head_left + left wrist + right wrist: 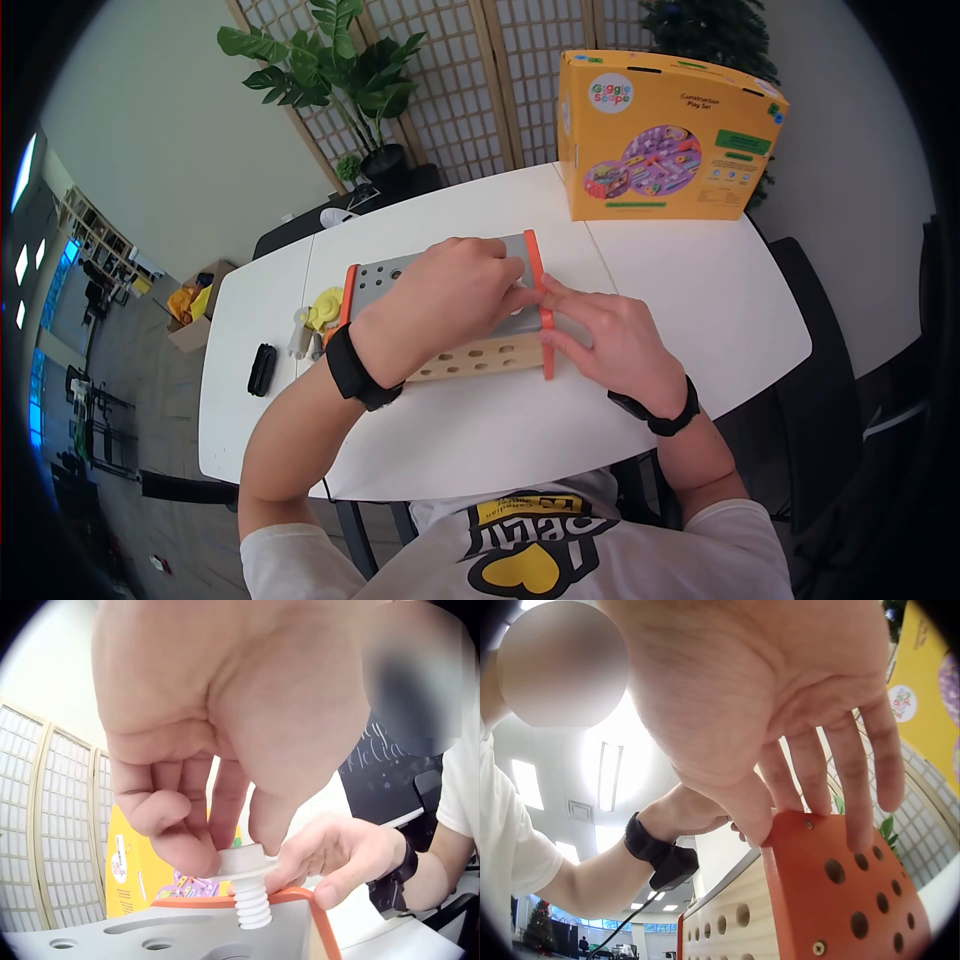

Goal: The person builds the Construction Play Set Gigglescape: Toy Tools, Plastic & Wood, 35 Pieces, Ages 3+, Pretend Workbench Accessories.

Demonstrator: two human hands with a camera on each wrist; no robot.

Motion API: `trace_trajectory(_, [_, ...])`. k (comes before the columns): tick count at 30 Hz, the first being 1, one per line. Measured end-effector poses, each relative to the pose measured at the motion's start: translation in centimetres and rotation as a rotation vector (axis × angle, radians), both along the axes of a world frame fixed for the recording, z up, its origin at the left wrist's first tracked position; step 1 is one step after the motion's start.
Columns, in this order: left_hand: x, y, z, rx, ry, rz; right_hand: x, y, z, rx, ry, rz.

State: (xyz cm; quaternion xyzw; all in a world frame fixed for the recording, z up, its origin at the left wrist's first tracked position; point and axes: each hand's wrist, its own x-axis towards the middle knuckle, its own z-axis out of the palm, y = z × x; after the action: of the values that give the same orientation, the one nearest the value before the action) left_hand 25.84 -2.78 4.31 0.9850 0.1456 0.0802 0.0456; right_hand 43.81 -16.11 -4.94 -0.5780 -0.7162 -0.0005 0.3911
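Bench [690, 300]: white-topped, spreading out beneath and around the toy box.
Yellow carton [655, 120]: stands on the bench, beyond the toy box and off to its right.
Toy box [490, 362]: pale wood sides, grey holed top; probably stiff and the heaviest piece in play, best steadied at its ends.
Left hand [450, 285]: above the toy box's top, fingers pinching the white screw's head.
Right hand [615, 345]: at the toy box's right end, fingers straight and spread against the panel, thumb along its edge.
Orange panel [821, 904]: closes the toy box's right end; looks rigid, a sound bracing place.
White screw [253, 904]: nearly upright on the toy box's top, near its right end, tip at the surface; whether it is seated I cannot tell. Likely light, hard plastic, slightly slick; take the head, leaving the thread free.
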Motion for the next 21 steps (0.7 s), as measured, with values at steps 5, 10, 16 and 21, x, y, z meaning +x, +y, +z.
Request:
trace_trajectory(5, [-0.4,1.0,-0.4,-0.141,-0.077,-0.199,0.2,0.1,-0.3,-0.013,0.012,0.006])
trace_trajectory(10, [-0.5,2.0,0.3,-0.328,0.002,-0.286,0.1,0.1,-0.3,0.001,0.013,0.005])
trace_trajectory(16, [-0.1,1.4,-0.3,-0.333,-0.321,-0.243,0.2,0.2,-0.5,0.021,0.027,0.008])
trace_trajectory(21, [0.1,-0.1,-1.0,0.026,-0.09,0.027,0.1,0.1,-0.1,0.002,0.015,-0.002])
